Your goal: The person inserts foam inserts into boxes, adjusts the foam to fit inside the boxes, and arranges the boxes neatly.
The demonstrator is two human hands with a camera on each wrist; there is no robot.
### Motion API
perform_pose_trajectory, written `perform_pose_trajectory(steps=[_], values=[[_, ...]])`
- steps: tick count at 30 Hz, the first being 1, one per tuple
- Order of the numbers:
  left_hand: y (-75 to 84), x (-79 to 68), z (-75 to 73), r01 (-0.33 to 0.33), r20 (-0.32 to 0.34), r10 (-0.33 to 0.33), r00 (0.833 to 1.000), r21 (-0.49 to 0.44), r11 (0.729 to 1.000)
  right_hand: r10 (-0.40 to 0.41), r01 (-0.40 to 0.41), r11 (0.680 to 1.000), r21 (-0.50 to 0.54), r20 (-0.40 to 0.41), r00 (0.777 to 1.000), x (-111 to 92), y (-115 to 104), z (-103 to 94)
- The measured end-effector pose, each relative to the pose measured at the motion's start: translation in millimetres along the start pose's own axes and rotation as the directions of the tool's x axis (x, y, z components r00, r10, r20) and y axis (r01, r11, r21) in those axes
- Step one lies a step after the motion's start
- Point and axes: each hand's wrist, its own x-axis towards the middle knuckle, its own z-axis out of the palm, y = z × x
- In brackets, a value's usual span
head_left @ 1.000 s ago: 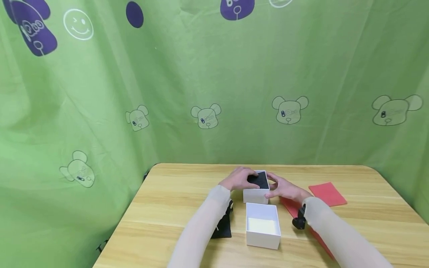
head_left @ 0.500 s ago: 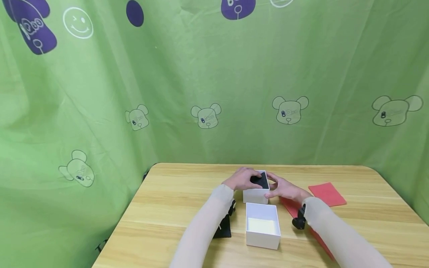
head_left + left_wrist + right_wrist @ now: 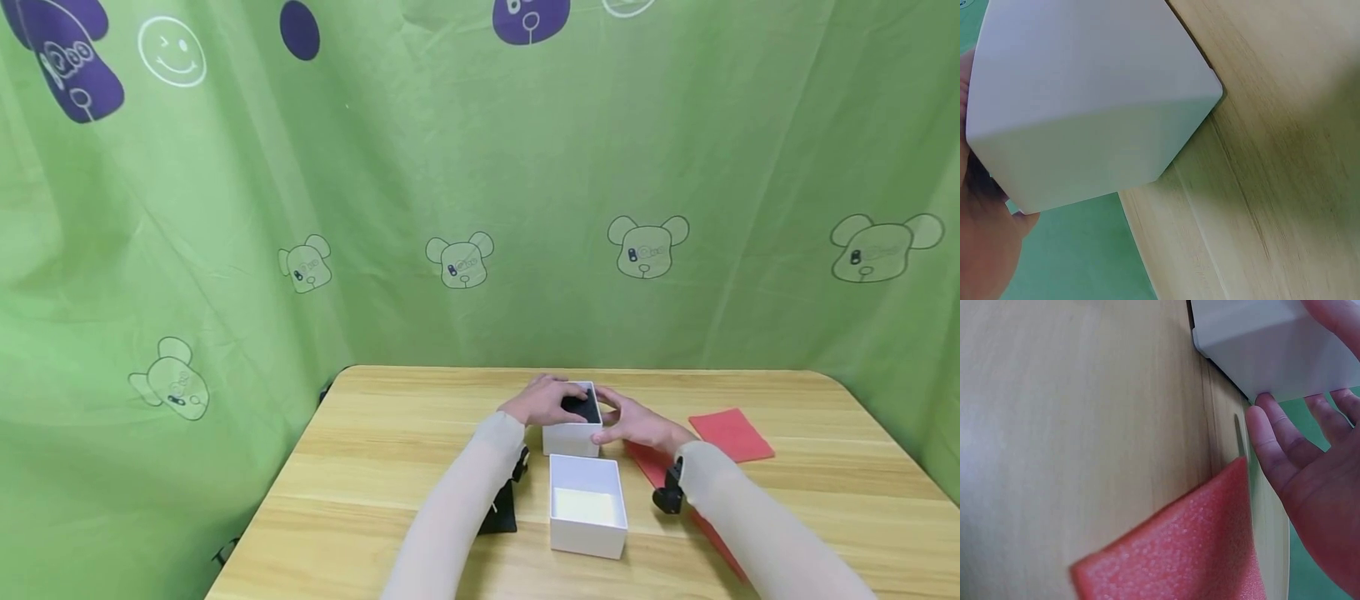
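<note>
A small white box [image 3: 572,437] stands mid-table with a black insert [image 3: 588,408] in its top. My left hand [image 3: 542,400] lies over the box's left rim, fingers pressing on the black insert. In the left wrist view the box [image 3: 1091,106] fills the frame, with my palm at its left edge. My right hand [image 3: 636,423] rests against the box's right side. Its fingers [image 3: 1275,447] are nearly straight beside the box [image 3: 1272,344], with the thumb over its top.
A second, open white box [image 3: 587,504] sits nearer me. A black pouch [image 3: 501,510] lies under my left forearm. Red foam sheets [image 3: 731,433] lie to the right, one [image 3: 1185,556] under my right wrist. Green curtains surround the wooden table [image 3: 390,442].
My left fingers have slid further over the black insert, so less of it shows. The right hand and both boxes have stayed put.
</note>
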Motion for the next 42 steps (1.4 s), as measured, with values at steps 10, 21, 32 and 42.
perform_pose_trajectory(steps=[10, 21, 32, 42], values=[[-11.5, -7.5, -0.4, -0.033, -0.044, 0.030, 0.999, -0.081, 0.996, 0.018, -0.018, 1.000, 0.016, 0.004, 1.000, 1.4, 0.9, 1.7], [-28.7, -18.7, 0.2, 0.012, -0.059, -0.016, 0.998, -0.064, 0.998, 0.010, -0.009, 0.999, 0.034, -0.006, 1.000, 2.2, 2.1, 1.7], [-42.0, -50.1, -12.2, 0.041, -0.076, -0.082, 0.994, -0.434, 0.900, -0.020, 0.021, 0.998, 0.062, -0.018, 1.000, 2.2, 2.8, 1.4], [-63.7, -105.3, -13.8, 0.072, -0.029, -0.095, 0.995, -0.449, 0.891, -0.011, 0.012, 1.000, 0.023, -0.022, 1.000, 3.1, 2.1, 0.0]])
